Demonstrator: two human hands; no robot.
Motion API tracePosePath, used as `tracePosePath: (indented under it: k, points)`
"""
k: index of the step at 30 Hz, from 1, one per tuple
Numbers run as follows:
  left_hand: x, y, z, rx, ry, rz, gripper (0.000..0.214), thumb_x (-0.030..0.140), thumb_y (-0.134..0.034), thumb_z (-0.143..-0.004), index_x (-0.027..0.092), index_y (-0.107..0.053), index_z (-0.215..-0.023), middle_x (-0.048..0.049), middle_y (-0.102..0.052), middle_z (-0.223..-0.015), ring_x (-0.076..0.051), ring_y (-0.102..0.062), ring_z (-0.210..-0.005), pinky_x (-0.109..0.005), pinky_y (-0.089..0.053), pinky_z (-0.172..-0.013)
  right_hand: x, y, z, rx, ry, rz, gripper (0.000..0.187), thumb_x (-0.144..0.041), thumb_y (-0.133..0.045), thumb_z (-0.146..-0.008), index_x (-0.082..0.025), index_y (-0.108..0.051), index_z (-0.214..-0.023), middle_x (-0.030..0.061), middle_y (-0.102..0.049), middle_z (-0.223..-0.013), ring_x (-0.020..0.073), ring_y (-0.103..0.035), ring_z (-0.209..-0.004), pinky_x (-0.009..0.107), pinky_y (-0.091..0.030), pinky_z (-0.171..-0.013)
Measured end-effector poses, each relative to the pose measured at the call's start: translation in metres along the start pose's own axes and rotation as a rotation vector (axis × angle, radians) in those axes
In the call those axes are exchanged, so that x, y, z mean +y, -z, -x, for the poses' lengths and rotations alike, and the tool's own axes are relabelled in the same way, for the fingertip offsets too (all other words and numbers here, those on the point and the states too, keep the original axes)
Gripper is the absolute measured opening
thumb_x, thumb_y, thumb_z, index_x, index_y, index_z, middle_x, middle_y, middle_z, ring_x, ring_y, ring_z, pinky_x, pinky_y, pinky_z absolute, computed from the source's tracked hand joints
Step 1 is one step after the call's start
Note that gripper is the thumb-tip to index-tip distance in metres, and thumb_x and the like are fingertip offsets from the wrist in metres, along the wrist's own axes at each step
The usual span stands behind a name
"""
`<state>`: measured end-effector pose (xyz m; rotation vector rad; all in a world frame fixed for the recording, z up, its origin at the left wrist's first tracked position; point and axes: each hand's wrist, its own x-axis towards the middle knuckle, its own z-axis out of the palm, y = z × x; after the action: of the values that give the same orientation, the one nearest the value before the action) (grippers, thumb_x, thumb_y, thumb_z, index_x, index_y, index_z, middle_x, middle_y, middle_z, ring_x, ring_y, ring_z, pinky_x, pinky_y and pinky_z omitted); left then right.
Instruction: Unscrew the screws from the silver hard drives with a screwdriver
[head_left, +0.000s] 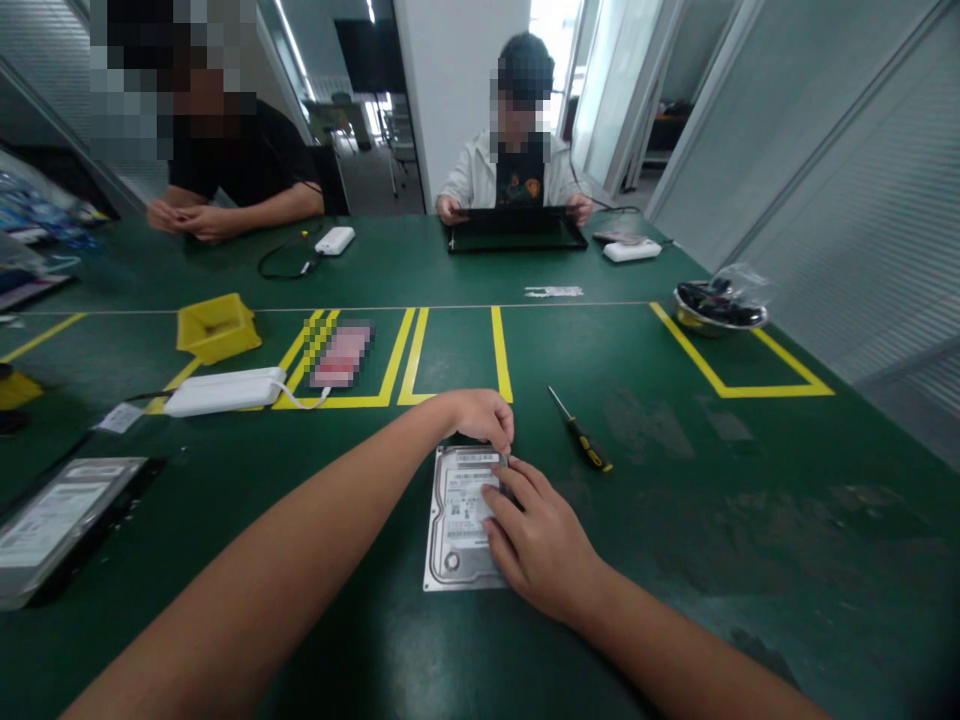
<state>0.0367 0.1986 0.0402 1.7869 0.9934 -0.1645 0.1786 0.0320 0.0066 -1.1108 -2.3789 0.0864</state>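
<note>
A silver hard drive lies label up on the green table in front of me. My left hand reaches over its far edge, fingers curled down in a pinch at the top right corner. My right hand rests on the drive's right side, fingers pressed on the label and bent toward the same corner. Whatever the fingertips pinch is too small to make out. A small screwdriver with a black and yellow handle lies on the table just right of the hands.
A second hard drive lies at the left edge. A white power bank, a yellow bin and yellow floor-tape boxes sit beyond. A metal bowl stands far right. Two other people sit across the table, one with a dark tray.
</note>
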Motion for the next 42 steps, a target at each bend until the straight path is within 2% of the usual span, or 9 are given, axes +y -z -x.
tracePosePath:
  k: [6, 21, 33, 42]
  points:
    - [-0.005, 0.002, 0.000, -0.032, -0.011, 0.012, 0.013, 0.016, -0.074, -0.063, 0.014, -0.070, -0.075, 0.0003, -0.067, -0.067, -0.013, -0.059, -0.066, -0.023, -0.042, -0.059, -0.001, 0.002, 0.000, 0.006, 0.007, 0.006, 0.033, -0.023, -0.049, -0.093, -0.008, -0.067, -0.116, 0.0186, -0.061, -0.123, 0.0315, -0.050, -0.123, 0.050, -0.047, -0.108]
    - [-0.003, -0.004, 0.005, 0.012, 0.013, 0.027, 0.011, 0.017, -0.073, -0.063, 0.015, -0.069, -0.073, 0.0003, -0.066, -0.067, -0.014, -0.059, -0.064, -0.024, -0.043, -0.057, -0.001, 0.002, 0.000, -0.012, -0.004, -0.002, 0.033, -0.024, -0.050, -0.093, -0.009, -0.066, -0.117, 0.0190, -0.059, -0.127, 0.0320, -0.048, -0.125, 0.051, -0.047, -0.107]
    - [-0.009, -0.011, 0.006, 0.020, -0.064, 0.097, 0.013, 0.018, -0.070, -0.066, 0.015, -0.064, -0.078, 0.0033, -0.061, -0.064, -0.011, -0.056, -0.060, -0.022, -0.041, -0.055, -0.001, 0.000, 0.002, -0.014, -0.009, -0.013, 0.033, -0.024, -0.050, -0.093, -0.009, -0.065, -0.118, 0.0182, -0.058, -0.128, 0.0322, -0.045, -0.126, 0.051, -0.046, -0.108]
    - [-0.007, -0.015, 0.011, 0.095, -0.083, 0.108, 0.013, 0.018, -0.070, -0.065, 0.015, -0.065, -0.076, 0.0033, -0.062, -0.064, -0.011, -0.055, -0.060, -0.021, -0.039, -0.054, -0.001, 0.000, 0.002, -0.012, -0.003, -0.004, 0.032, -0.024, -0.050, -0.093, -0.010, -0.065, -0.118, 0.0184, -0.058, -0.127, 0.0319, -0.046, -0.125, 0.052, -0.045, -0.108]
